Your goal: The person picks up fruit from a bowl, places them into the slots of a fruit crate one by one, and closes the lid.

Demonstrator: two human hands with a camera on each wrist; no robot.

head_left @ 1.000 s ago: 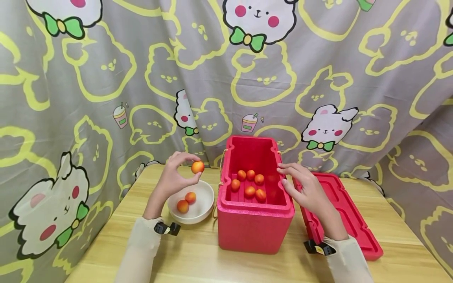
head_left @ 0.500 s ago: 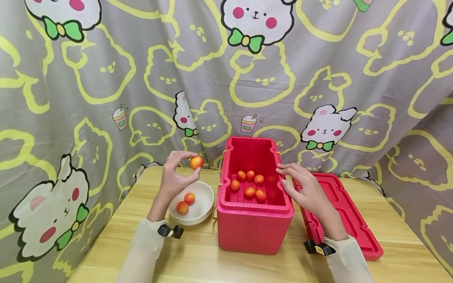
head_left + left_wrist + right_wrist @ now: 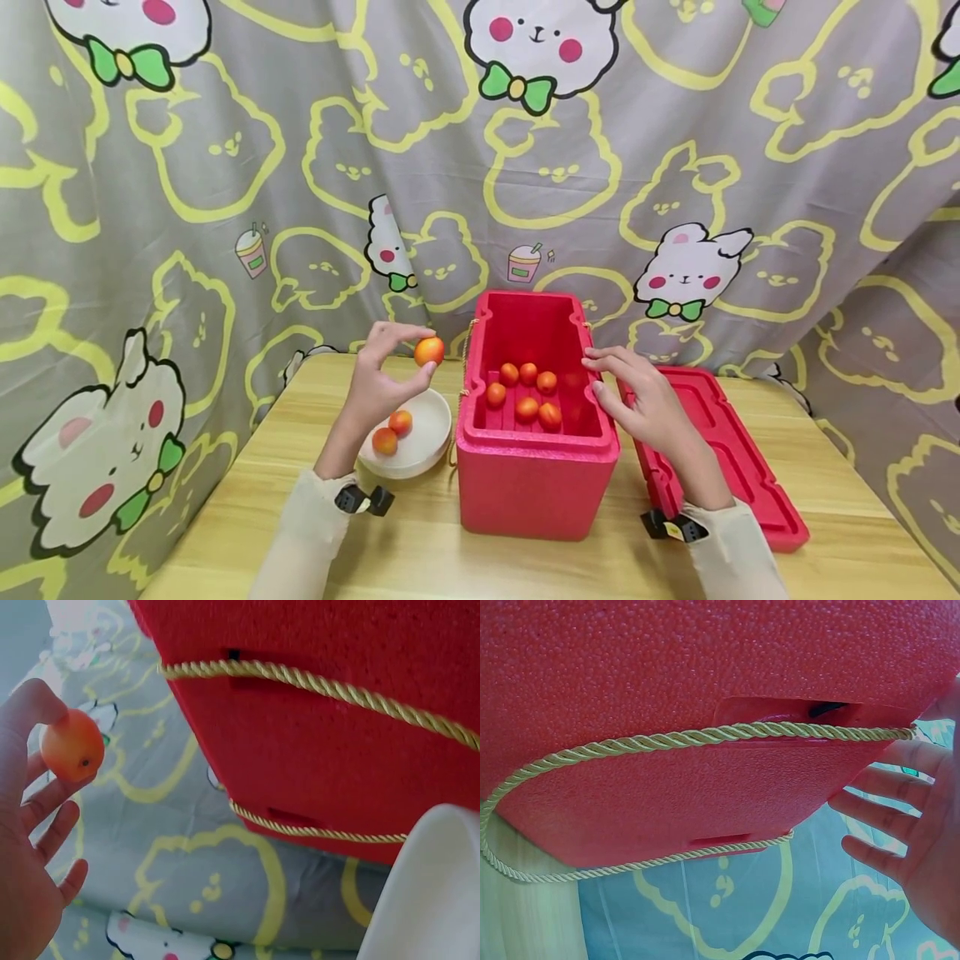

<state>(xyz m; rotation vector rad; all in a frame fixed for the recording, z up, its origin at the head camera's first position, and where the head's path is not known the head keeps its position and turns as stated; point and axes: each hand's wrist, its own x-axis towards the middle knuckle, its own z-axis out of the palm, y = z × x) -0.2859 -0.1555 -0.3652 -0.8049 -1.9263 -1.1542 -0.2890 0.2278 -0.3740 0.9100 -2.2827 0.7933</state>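
Left hand [image 3: 378,379] pinching a small round orange-red fruit [image 3: 429,351] at its fingertips, above the white bowl [image 3: 427,437], beside the open red foam box [image 3: 534,475], right hand [image 3: 645,408] with straight spread fingers by the box's right rim.

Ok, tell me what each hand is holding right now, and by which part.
The left hand pinches a small orange fruit by its sides between thumb and fingers. The right hand holds nothing, fingers relaxed beside the red box.

Head view high and forward; both wrist views close beside the red box [image 3: 536,450].
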